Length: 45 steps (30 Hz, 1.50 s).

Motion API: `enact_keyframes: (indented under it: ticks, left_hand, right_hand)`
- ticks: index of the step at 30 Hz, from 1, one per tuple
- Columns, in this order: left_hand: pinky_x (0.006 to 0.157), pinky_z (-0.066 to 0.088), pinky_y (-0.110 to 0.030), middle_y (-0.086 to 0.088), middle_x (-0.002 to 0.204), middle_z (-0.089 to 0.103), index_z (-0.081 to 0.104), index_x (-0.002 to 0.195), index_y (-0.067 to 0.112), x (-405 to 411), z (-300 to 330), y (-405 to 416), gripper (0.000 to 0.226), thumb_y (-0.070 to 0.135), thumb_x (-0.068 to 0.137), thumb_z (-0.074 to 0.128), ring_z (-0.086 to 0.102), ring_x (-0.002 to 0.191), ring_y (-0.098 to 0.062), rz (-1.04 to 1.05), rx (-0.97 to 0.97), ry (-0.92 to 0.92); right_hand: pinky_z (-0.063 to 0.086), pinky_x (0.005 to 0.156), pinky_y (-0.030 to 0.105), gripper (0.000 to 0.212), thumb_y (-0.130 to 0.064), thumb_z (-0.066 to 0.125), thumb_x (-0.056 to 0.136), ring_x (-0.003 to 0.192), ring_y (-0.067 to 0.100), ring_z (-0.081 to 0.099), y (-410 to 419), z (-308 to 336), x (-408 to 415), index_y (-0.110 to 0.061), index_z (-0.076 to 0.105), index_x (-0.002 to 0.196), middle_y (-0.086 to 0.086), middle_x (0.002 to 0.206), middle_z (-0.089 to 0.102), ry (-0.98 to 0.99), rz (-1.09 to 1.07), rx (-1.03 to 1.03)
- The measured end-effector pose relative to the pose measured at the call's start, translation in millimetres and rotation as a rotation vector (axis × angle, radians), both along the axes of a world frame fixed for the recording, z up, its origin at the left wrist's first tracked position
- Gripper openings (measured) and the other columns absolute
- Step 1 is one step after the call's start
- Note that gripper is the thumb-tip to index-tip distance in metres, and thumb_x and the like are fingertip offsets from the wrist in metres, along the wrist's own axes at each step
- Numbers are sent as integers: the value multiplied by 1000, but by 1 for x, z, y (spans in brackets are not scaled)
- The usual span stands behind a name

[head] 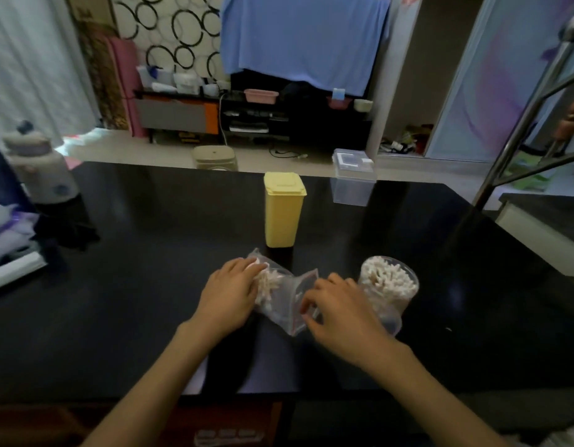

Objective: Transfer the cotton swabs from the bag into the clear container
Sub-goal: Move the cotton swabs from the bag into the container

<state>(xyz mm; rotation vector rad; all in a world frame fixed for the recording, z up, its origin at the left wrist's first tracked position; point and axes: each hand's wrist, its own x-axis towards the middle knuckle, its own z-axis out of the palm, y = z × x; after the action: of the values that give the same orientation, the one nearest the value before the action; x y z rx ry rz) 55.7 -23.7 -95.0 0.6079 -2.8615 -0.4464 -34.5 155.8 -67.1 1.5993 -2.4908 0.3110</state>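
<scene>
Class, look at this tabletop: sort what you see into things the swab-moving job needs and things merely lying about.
Part of the job:
plastic bag
cotton swabs
clear container
left hand
right hand

Lying about:
yellow lidded container
clear lidded box
water bottle
black table

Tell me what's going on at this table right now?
A person is moving cotton swabs out of a plastic bag into a clear container. The left hand holds the bag's closed end, where swabs remain. The right hand pinches the bag's open mouth beside the container, which already looks nearly full. A yellow tub stands behind on the black table.
</scene>
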Motion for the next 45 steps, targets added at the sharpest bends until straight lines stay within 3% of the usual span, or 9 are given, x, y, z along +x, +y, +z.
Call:
enact_keyframes:
  ticks: [7, 17, 21, 25, 29, 33, 35, 40, 45]
  left_hand:
    - [101, 38, -38, 3, 151, 32, 29, 146, 27, 0, -7, -11, 52, 28, 96, 41, 39, 131, -24, 59, 68, -116]
    - [94, 40, -40, -7, 133, 48, 45, 129, 20, -6, -3, -15, 50, 48, 88, 54, 52, 118, -32, 346, 290, -23]
    - [85, 47, -37, -11, 101, 66, 59, 97, 11, -13, -6, -19, 51, 59, 80, 59, 62, 100, -32, 384, 519, -81]
    - [75, 54, -40, -5, 66, 62, 64, 68, 14, -15, -6, -15, 26, 39, 63, 69, 64, 73, -26, 339, 733, -81]
    - [59, 56, -30, -6, 69, 59, 61, 75, 9, -22, -6, -5, 8, 9, 81, 66, 59, 62, -16, 354, 1027, -51]
    - [54, 55, -29, -10, 73, 50, 57, 87, 6, -23, -3, 2, 9, 4, 80, 62, 53, 62, -18, 346, 1216, 7]
    - [46, 53, -24, -14, 80, 49, 56, 90, 7, -23, -2, 4, 10, 4, 81, 59, 52, 65, -18, 326, 1267, 21]
    - [52, 55, -22, -8, 72, 60, 61, 78, 10, -22, 1, 10, 14, -3, 78, 57, 59, 64, -13, 259, 1243, 58]
    - [55, 54, -19, -9, 84, 65, 61, 85, 14, -23, 1, 18, 17, -3, 83, 59, 61, 69, -13, 145, 1150, 37]
  right_hand:
    - [38, 63, 28, 10, -22, 73, 70, 74, 17, 57, -3, -28, -31, -27, 69, 78, -9, 73, 63, -35, 144, 60]
    - [37, 66, 29, 17, -18, 73, 74, 82, 22, 57, -12, -11, -47, -23, 76, 90, -3, 83, 68, 38, 52, 48]
    - [51, 77, 34, 22, -14, 56, 87, 88, 20, 64, -13, -18, -34, -20, 73, 98, 2, 93, 71, -305, -46, 27]
    - [54, 80, 35, 22, -9, 50, 89, 83, 17, 67, -10, -21, -36, -11, 72, 91, 6, 89, 72, -630, -125, 107]
    - [51, 70, 18, 20, -7, 52, 89, 80, 11, 65, -4, -14, -43, -8, 72, 91, 2, 84, 70, -713, -167, 48]
    - [55, 72, 28, 17, -14, 63, 86, 81, 16, 67, -5, -15, -42, -3, 73, 95, 8, 88, 72, -859, -200, -95]
    - [53, 69, 18, 20, -13, 68, 83, 81, 9, 65, -8, -15, -39, -8, 72, 102, 4, 91, 71, -975, -204, -233]
    - [46, 55, 7, 15, -12, 73, 79, 64, -6, 64, -14, -20, -35, -10, 68, 94, -13, 71, 69, -1140, -147, -398]
    - [53, 75, 22, 15, -8, 71, 79, 80, 21, 66, -21, -25, -37, 1, 69, 91, 9, 83, 69, -1000, -195, -382]
